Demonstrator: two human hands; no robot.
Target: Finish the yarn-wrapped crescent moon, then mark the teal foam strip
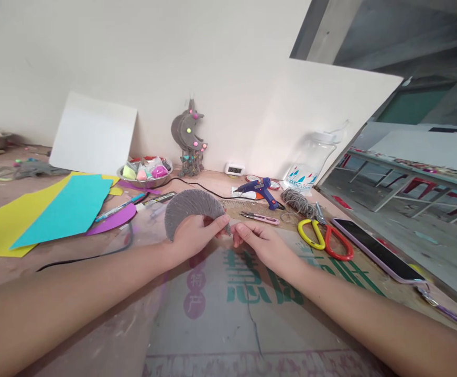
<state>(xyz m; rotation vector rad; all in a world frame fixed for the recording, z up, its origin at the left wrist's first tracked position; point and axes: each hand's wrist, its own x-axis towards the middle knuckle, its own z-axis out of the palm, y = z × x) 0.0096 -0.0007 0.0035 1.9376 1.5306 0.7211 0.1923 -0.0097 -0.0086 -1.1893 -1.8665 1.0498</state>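
Observation:
My left hand (199, 230) is closed around a crescent (191, 201) wrapped in grey yarn, its thumb and fingertips pressed near the tip at the right. Close beside that tip, my right hand (256, 241) pinches with thumb and forefinger. A loose strand of grey yarn (256, 330) trails from below the right hand across the printed sheet (213, 324). The exact grip on the yarn is partly hidden by the fingers.
Behind the hands lie a blue glue gun (262, 189), pink thread snips (260, 218) and a yarn bundle (299, 203). Scissors (330, 238) and a phone (373, 248) are at right. Coloured sheets (63, 209) lie left; a decorated moon (189, 131) stands against the wall.

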